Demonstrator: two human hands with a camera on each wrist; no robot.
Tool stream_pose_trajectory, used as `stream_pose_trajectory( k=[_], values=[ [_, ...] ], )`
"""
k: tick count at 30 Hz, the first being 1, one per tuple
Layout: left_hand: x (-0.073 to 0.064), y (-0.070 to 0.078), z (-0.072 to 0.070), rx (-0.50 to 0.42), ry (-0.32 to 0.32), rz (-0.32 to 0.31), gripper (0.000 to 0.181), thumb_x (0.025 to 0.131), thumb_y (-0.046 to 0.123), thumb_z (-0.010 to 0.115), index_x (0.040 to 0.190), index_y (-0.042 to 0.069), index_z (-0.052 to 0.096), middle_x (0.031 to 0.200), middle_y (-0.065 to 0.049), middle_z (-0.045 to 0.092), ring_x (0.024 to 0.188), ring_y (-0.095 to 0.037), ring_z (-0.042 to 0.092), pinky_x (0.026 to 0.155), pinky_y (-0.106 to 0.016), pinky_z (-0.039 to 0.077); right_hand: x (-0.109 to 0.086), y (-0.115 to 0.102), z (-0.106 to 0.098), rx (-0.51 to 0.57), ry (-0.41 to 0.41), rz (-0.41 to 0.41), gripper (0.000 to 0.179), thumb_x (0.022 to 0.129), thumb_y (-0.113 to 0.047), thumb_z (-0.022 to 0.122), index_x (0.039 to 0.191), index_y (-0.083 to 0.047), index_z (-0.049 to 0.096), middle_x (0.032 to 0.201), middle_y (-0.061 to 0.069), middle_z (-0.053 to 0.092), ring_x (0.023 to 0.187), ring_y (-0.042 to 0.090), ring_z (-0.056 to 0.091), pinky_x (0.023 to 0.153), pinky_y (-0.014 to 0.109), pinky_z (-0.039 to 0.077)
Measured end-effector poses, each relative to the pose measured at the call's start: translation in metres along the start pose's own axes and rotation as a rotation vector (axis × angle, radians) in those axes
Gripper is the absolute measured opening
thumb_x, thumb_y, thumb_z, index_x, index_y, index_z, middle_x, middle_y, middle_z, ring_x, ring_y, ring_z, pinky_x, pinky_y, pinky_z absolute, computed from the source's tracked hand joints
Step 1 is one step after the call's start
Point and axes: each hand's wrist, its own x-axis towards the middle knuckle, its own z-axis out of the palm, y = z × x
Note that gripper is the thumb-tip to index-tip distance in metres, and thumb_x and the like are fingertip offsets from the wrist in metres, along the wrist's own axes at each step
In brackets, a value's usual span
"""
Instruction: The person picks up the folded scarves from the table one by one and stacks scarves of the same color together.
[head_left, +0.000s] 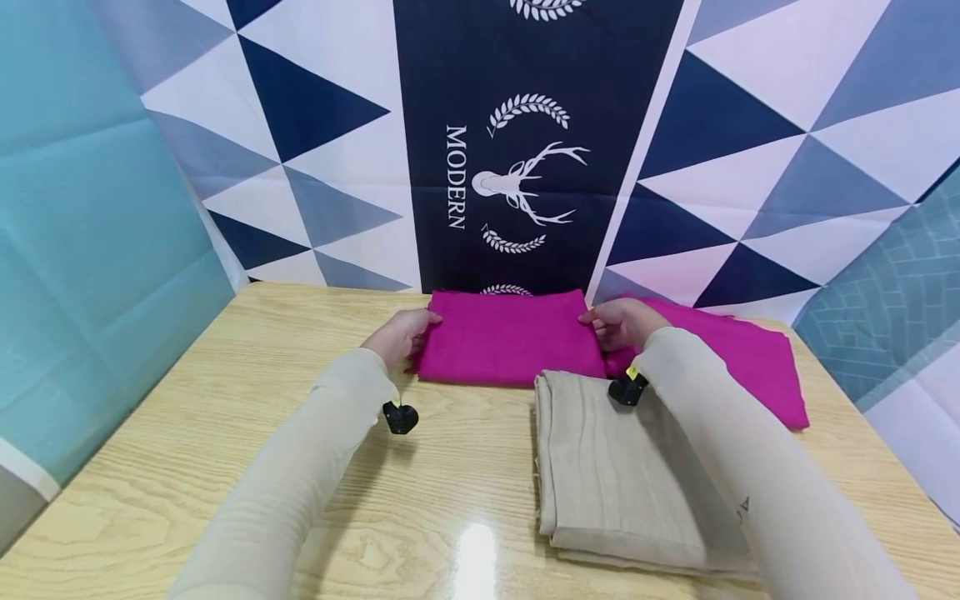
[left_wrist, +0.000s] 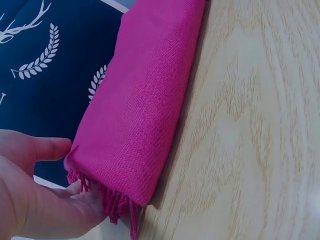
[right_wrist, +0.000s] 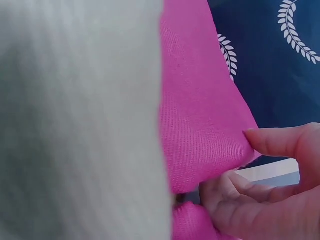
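A folded magenta scarf with fringe lies at the back of the table, against the patterned backdrop. At its left end my left hand grips the edge, thumb on top and fingers under the fringed side, as the left wrist view shows. My right hand pinches the scarf's right end the same way, thumb above and fingers below. Just right of that hand lies a second magenta cloth, partly behind my right arm. A folded beige cloth sits in front, partly under the right forearm.
The wooden table carries all the cloths. Behind it hangs a triangle-patterned backdrop with a dark deer panel. A blue-green covering rises along the left side. In the right wrist view, pale blurred cloth blocks the left half.
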Motion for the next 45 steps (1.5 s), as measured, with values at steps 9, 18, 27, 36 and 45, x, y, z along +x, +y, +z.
stream_pose_trajectory(
  k=[9, 18, 27, 36, 45],
  values=[
    [-0.004, -0.001, 0.001, 0.009, 0.006, -0.007, 0.016, 0.096, 0.019, 0.052, 0.109, 0.008, 0.053, 0.089, -0.003, 0.052, 0.083, -0.018, 0.05, 0.077, -0.027, 0.043, -0.007, -0.001, 0.002, 0.026, 0.02, 0.021, 0.007, 0.099, -0.015, 0.049, 0.096, -0.009, 0.048, 0.072, -0.003, 0.06, 0.072, 0.007, 0.058, 0.08, 0.023, 0.05],
    [-0.008, -0.001, 0.002, -0.071, 0.083, 0.006, 0.024, 0.093, 0.014, 0.058, 0.115, 0.006, 0.054, 0.089, -0.001, 0.053, 0.083, -0.015, 0.052, 0.075, -0.025, 0.044, -0.012, -0.002, 0.007, 0.0, 0.071, -0.012, 0.006, 0.098, -0.012, 0.05, 0.097, -0.007, 0.045, 0.071, -0.003, 0.06, 0.072, 0.009, 0.058, 0.109, 0.033, 0.038],
    [-0.009, 0.001, 0.005, -0.104, 0.168, 0.033, 0.018, 0.09, 0.011, 0.061, 0.108, 0.005, 0.057, 0.076, 0.0, 0.054, 0.069, -0.013, 0.053, 0.064, -0.024, 0.045, -0.015, -0.005, 0.008, 0.053, 0.073, -0.039, 0.008, 0.098, -0.011, 0.048, 0.096, -0.006, 0.042, 0.068, -0.003, 0.061, 0.066, 0.008, 0.061, 0.081, 0.026, 0.05],
    [-0.009, 0.002, 0.008, -0.108, 0.249, 0.028, 0.03, 0.091, 0.011, 0.061, 0.12, 0.005, 0.059, 0.085, -0.001, 0.053, 0.075, -0.015, 0.051, 0.065, -0.025, 0.042, -0.002, -0.003, 0.0, 0.031, 0.089, -0.105, 0.012, 0.095, -0.013, 0.056, 0.087, -0.01, 0.048, 0.056, -0.007, 0.053, 0.06, 0.004, 0.055, 0.079, 0.027, 0.05],
    [-0.021, 0.006, 0.0, -0.136, 0.233, 0.052, 0.031, 0.092, 0.013, 0.059, 0.123, 0.006, 0.059, 0.089, -0.001, 0.054, 0.078, -0.015, 0.052, 0.068, -0.025, 0.044, 0.069, -0.003, -0.042, 0.136, 0.033, -0.121, 0.017, 0.087, -0.015, 0.07, 0.09, -0.011, 0.053, 0.064, -0.001, 0.058, 0.063, 0.007, 0.057, 0.074, 0.027, 0.053]
  ],
)
